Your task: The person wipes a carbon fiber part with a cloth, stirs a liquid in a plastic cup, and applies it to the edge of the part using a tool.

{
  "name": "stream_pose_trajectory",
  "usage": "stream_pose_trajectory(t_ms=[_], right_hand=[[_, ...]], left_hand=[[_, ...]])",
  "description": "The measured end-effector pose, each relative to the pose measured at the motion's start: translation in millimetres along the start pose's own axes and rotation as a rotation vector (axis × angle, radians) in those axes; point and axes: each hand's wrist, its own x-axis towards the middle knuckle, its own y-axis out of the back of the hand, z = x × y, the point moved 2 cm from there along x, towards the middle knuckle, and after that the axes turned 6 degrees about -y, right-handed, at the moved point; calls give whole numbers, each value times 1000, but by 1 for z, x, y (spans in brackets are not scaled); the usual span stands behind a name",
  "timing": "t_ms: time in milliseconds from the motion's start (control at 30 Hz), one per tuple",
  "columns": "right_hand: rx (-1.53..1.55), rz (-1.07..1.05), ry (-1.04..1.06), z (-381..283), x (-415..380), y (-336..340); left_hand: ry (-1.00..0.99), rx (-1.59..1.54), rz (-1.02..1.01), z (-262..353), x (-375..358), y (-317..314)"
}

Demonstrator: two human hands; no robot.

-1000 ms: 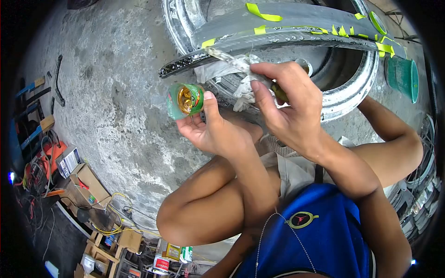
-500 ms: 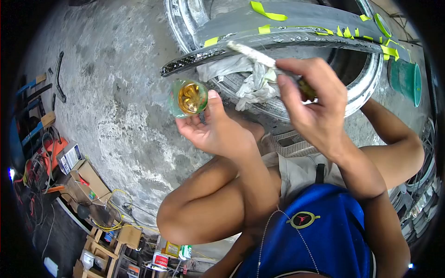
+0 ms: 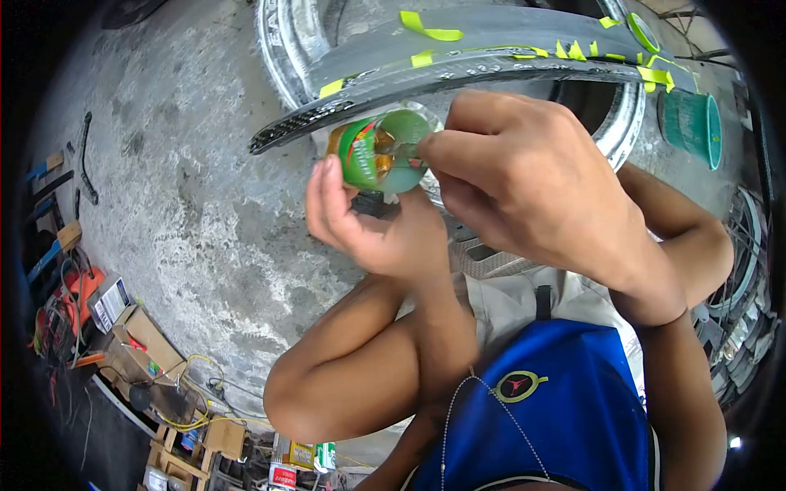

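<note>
My left hand (image 3: 385,233) is wrapped round a clear green plastic cup (image 3: 360,155) with a printed label. The cup is tilted, its mouth towards my right hand, and amber liquid (image 3: 383,151) shows inside. At the cup's mouth, my right hand (image 3: 532,172) is closed in a pinch on a slim tool, mostly hidden by the fingers; its end (image 3: 403,151) reaches into the cup. Just beyond the cup lies a long curved panel (image 3: 458,72) with a glossy black woven-patterned edge and strips of yellow-green tape (image 3: 430,31).
The panel rests over a grey-smeared tire (image 3: 282,61). A green bucket (image 3: 692,127) and a tape roll (image 3: 643,33) are at right. Cardboard boxes (image 3: 147,340), cables, cans (image 3: 282,476) and wooden frames (image 3: 176,458) lie at lower left on the stained concrete floor (image 3: 188,188).
My right hand has moved left and lower to the cup, bringing the tool's end into it. My left hand has tipped the cup towards it. The view has shifted slightly.
</note>
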Motion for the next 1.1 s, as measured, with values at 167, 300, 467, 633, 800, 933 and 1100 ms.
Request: stream_pose_trajectory(t_ms=[167, 300, 467, 633, 800, 933, 1100], right_hand=[[57, 66, -36, 1, -11, 11], [93, 163, -47, 7, -21, 11], [73, 227, -57, 13, -30, 13], [52, 319, -106, 24, -36, 21], [-7, 342, -198, 38, -34, 24], [4, 389, -184, 48, -31, 15], [47, 409, -235, 49, -33, 8]], left_hand=[[89, -25, 11, -2, 1, -2], [121, -1, 48, -5, 2, -2], [199, -5, 84, -6, 3, -3], [213, -5, 72, -8, 2, -4], [238, -17, 73, -5, 2, -6], [238, -26, 73, -5, 4, -5], [269, -42, 77, -5, 5, -4]])
